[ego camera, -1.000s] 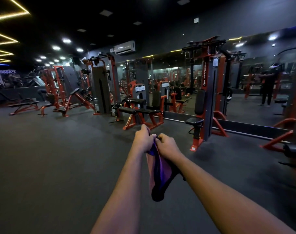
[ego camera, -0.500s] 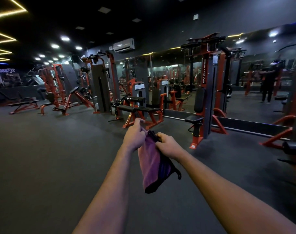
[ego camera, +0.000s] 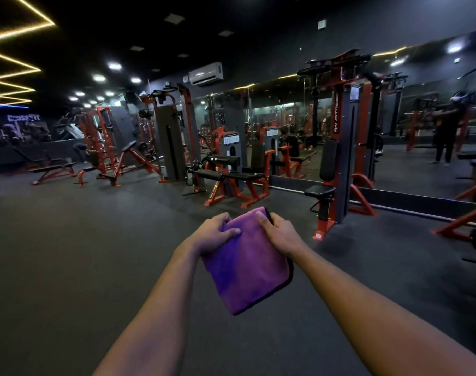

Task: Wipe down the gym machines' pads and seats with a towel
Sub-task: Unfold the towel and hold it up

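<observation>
You're holding the purple towel (ego camera: 250, 267) chest-front, over the floor (ego camera: 96, 267): L grip (ego camera: 215, 234) pinching its top-left edge, R grip (ego camera: 281, 234) pinching top-right. Vs 0.5 s ago, it's now spreading flat, no longer hanging bunched. Machine seat (ego camera: 319, 189) is sitting well beyond, fwd-right.

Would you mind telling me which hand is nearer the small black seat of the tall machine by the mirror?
Right. The right hand, gripping the purple towel, sits below and left of the seat; the left hand holds the towel's other side, farther left.
</observation>
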